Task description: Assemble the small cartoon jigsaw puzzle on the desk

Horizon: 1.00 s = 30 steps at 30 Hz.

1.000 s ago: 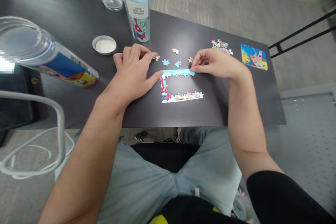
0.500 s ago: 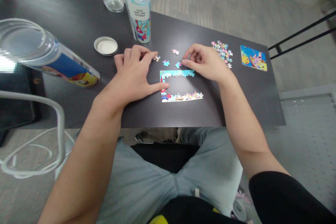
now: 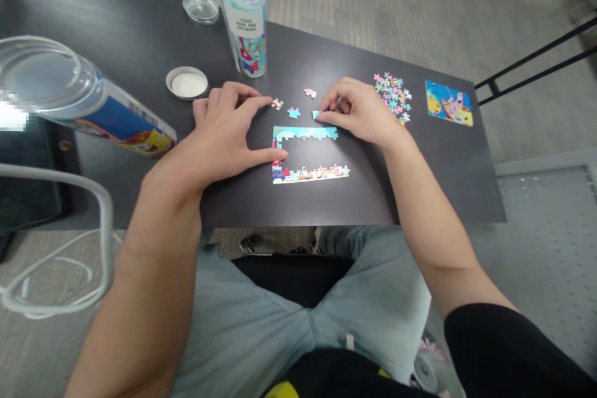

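Observation:
A partly joined puzzle frame [image 3: 305, 132] lies on the dark table, made of a top row, a left side and a bottom row. My left hand [image 3: 228, 127] is spread, its thumb resting on the frame's left side and its index fingertip beside a multicoloured puzzle piece [image 3: 277, 104]. Above the frame's top row, my right hand [image 3: 357, 111] pinches a light-blue puzzle piece [image 3: 316, 115] between thumb and index finger. Between the hands lie a blue piece [image 3: 293, 112] and a pinkish piece [image 3: 310, 93].
A heap of loose pieces [image 3: 395, 96] sits beyond my right hand, with a picture card [image 3: 449, 103] farther right. Two clear canisters, one near the back [image 3: 247, 31] and one at left [image 3: 125, 115], stand by two round lids [image 3: 186, 83]. A white cable [image 3: 105, 211] hangs at left.
The puzzle frame has slid to the left under my left thumb. My right hand has turned the light-blue piece, which now sits with a straight edge showing.

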Available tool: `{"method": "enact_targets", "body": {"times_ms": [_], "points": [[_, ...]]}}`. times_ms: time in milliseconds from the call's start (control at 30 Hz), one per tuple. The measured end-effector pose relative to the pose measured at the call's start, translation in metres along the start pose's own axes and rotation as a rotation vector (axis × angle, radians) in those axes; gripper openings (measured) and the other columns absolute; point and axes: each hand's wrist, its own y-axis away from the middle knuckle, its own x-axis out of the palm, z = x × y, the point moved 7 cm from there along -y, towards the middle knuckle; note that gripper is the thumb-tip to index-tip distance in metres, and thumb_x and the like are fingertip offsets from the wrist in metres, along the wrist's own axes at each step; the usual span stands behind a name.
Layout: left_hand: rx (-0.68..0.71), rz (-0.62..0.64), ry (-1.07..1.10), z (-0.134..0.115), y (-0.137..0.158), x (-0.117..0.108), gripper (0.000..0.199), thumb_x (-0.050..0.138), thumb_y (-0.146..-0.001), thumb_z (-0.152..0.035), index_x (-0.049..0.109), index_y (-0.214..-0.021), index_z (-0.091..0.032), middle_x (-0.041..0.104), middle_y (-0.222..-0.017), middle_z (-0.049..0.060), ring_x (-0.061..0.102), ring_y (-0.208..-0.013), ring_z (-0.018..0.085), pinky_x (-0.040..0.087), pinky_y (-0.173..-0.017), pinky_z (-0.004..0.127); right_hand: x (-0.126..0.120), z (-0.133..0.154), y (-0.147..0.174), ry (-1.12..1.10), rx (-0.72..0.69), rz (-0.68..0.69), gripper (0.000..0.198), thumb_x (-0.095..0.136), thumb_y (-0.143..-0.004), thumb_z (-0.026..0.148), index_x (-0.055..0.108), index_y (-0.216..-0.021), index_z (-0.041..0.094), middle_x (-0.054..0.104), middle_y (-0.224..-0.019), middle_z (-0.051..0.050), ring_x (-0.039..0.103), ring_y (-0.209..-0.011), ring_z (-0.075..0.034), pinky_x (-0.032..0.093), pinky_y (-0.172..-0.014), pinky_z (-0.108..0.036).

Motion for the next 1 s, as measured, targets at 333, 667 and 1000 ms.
{"method": "enact_targets", "body": {"times_ms": [333, 667, 1000], "points": [[0.022, -0.033, 0.024, 0.015, -0.002, -0.002, 0.081, 0.071, -0.114, -0.073, 0.071, -0.183, -0.031, 0.062, -0.188, 0.017, 0.050, -0.181, 0.054, 0.034, -0.154, 0.080, -0.017, -0.011, 0.008, -0.216, -0.034, 0.019, 0.046, 0.112, -0.097, 0.070, 0.095, -0.114, 0.031, 0.080, -0.094, -0.003, 0.069, -0.087, -0.024, 0.060, -0.080, -0.041], [0.027, -0.083, 0.009, 0.016, -0.007, 0.002, 0.074, 0.057, -0.124, -0.074, 0.071, -0.183, -0.032, 0.068, -0.182, 0.014, 0.053, -0.173, 0.053, 0.036, -0.147, 0.087, -0.023, -0.022, 0.015, -0.379, 0.103, 0.108, 0.049, 0.125, -0.079, 0.059, 0.088, -0.090, 0.029, 0.090, -0.091, -0.005, 0.081, -0.088, -0.025, 0.072, -0.086, -0.043], [0.063, -0.091, 0.017, 0.010, -0.005, 0.001, 0.074, 0.046, -0.128, -0.074, 0.072, -0.182, -0.030, 0.070, -0.176, 0.013, 0.054, -0.167, 0.050, 0.037, -0.143, 0.090, -0.022, -0.025, 0.016, -0.266, 0.149, 0.144, 0.054, 0.127, -0.072, 0.063, 0.087, -0.087, 0.029, 0.090, -0.090, -0.004, 0.077, -0.084, -0.024, 0.061, -0.073, -0.040]]}}
